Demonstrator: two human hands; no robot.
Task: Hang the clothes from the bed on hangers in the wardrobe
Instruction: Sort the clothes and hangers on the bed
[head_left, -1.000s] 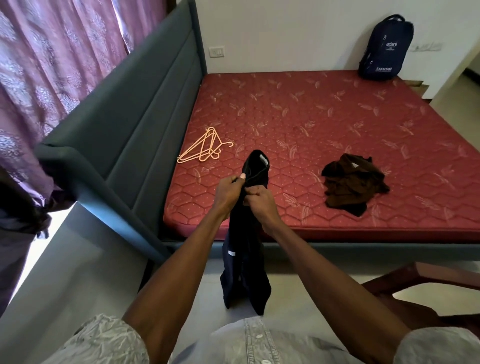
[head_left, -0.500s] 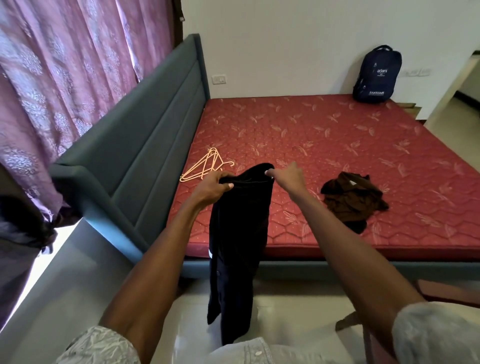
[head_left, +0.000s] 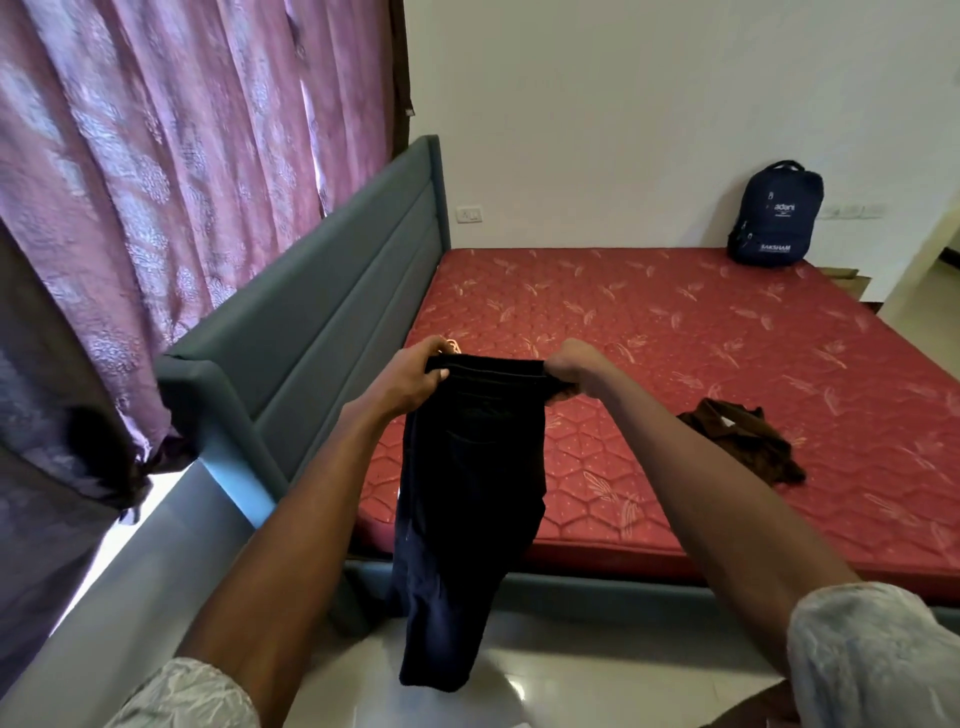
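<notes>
Your left hand (head_left: 415, 376) grips one end of the waistband of the dark trousers (head_left: 467, 499), fingers curled over the top edge. Your right hand (head_left: 571, 369) grips the other end, pulling the band flat between them. The trousers hang straight down in front of the near edge of the bed (head_left: 675, 338), the legs dangling above the floor. A brown garment (head_left: 737, 441) lies crumpled on the red mattress to your right. A dark blue backpack (head_left: 776, 215) leans against the wall at the far corner.
</notes>
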